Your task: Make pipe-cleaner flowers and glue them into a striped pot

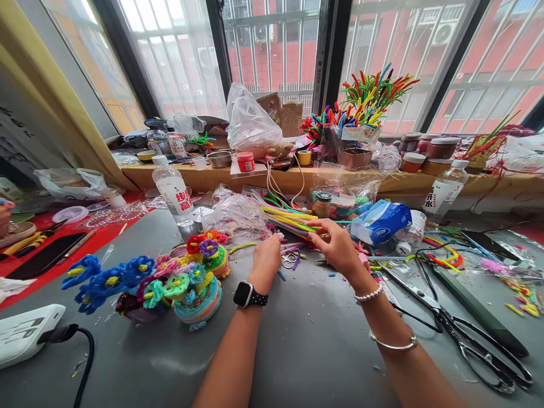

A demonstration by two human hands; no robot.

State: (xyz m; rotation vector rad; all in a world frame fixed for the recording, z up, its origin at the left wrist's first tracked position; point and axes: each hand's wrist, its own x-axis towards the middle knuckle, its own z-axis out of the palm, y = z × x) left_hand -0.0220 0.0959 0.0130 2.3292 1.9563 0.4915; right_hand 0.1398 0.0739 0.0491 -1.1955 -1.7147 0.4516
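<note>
My left hand [267,259], with a black watch on its wrist, is closed; a small pinkish bit shows at its fingertips, too small to name. My right hand [335,248], wearing bracelets, has thumb and index finger apart at the right end of a bundle of coloured pipe cleaners [287,216]. Between the hands lie small scissors [289,260] and a bent purple pipe cleaner [296,259]. Left of my left hand stand pipe-cleaner flowers, blue ones [114,281] and a green one [176,287], in round coiled pots [198,306].
Large scissors [442,311] and a dark green long tool [476,309] lie at right. A blue tissue pack [381,221], a brown jar [323,205] and a water bottle [172,187] stand behind. At left are a white power strip [29,334] and another person's hand [5,218].
</note>
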